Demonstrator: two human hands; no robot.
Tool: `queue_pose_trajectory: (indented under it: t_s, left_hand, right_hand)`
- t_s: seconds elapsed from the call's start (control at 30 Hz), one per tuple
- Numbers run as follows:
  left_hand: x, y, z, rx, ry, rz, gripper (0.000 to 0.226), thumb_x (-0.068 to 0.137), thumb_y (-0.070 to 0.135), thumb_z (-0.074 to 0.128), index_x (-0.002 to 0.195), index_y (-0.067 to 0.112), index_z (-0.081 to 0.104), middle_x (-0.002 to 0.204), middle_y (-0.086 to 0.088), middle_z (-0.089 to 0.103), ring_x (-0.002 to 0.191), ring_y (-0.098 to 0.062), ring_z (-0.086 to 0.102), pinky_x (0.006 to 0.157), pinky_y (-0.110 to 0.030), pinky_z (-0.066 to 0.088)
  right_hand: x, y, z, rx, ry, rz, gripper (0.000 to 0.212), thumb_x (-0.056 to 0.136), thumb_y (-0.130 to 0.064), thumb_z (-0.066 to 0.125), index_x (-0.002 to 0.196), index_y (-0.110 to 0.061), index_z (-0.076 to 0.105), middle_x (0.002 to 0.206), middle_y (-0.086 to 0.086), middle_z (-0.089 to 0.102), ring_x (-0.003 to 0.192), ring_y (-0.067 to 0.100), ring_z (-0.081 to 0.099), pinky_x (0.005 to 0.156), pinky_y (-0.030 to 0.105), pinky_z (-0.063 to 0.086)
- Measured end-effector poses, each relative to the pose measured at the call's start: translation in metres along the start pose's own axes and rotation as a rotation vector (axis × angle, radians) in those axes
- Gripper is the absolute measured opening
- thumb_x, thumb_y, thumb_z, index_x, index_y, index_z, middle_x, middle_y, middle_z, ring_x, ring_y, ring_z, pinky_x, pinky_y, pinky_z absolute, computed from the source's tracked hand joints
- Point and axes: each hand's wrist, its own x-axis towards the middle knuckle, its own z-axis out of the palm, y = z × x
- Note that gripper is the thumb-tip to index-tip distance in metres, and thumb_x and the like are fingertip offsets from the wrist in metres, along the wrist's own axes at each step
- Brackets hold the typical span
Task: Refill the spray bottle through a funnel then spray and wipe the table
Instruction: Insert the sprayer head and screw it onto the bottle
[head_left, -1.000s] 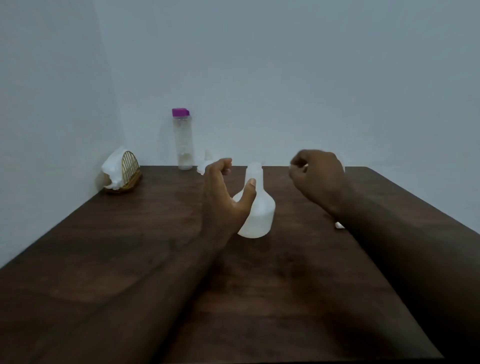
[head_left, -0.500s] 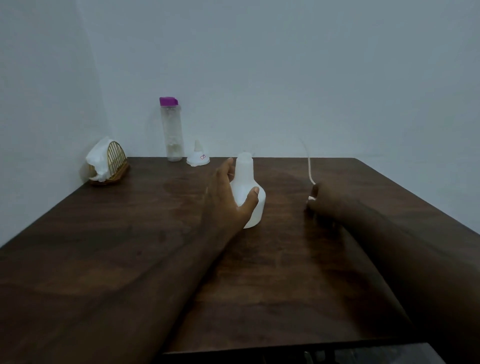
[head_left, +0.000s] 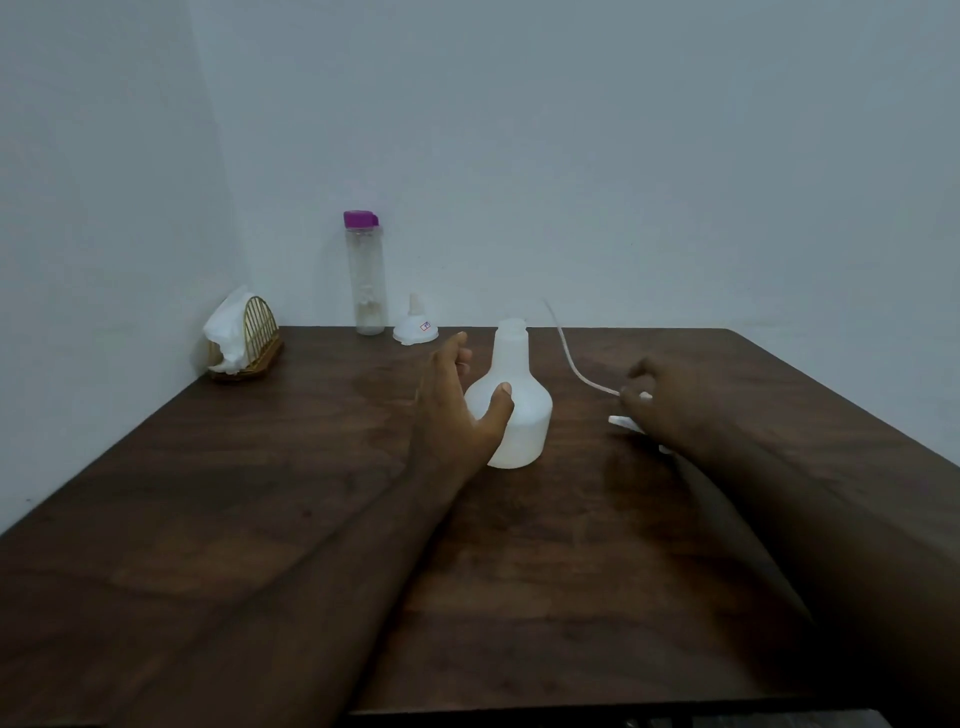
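Observation:
A white spray bottle body stands upright mid-table with its neck uncapped. My left hand wraps its left side, thumb across the front. To the right, my right hand rests low on the table over the white spray head, whose thin dip tube arcs up and back toward the wall. A small white funnel sits upside down near the back edge. Next to it stands a clear water bottle with a purple cap.
A gold wire holder with white tissues sits at the back left corner against the wall. The dark wooden table ends at walls on the left and back; its right and near edges are open.
My right hand has come down from above the bottle neck to the table on the right, carrying the spray head with its tube. The left hand stays on the bottle.

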Motion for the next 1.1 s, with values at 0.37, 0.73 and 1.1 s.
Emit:
queue_pose_trajectory:
  t_s: [0.37,0.73,1.1]
  left_hand:
    - [0.001,-0.001,0.0,-0.048,-0.034,-0.054,0.064,0.076,0.031,0.061,0.136,0.016,0.043,0.11,0.009,0.053,0.099,-0.006,0.052,0.089,-0.021,0.042]
    - [0.01,-0.005,-0.014,-0.168,0.095,-0.146,0.046,0.078,0.031,0.06,0.122,0.025,0.048,0.105,0.0,0.06,0.095,-0.015,0.059,0.085,-0.039,0.053]
    - [0.012,-0.005,-0.026,-0.182,0.136,-0.168,0.034,0.086,0.037,0.06,0.118,0.034,0.05,0.107,0.003,0.063,0.095,-0.011,0.061,0.087,-0.04,0.054]
  right_hand:
    - [0.011,0.018,-0.002,0.044,-0.24,0.263,0.018,0.088,-0.029,0.063,0.089,-0.013,0.055,0.059,0.004,0.063,0.056,0.014,0.055,0.051,0.025,0.038]
    - [0.013,0.002,-0.022,0.07,0.107,-0.277,0.028,0.076,-0.011,0.079,0.095,-0.01,0.058,0.096,0.004,0.055,0.082,0.022,0.054,0.062,0.028,0.043]
    - [-0.002,0.022,0.002,0.241,0.262,-0.217,0.018,0.082,-0.023,0.077,0.09,-0.019,0.061,0.089,0.001,0.065,0.078,0.022,0.062,0.067,0.035,0.051]
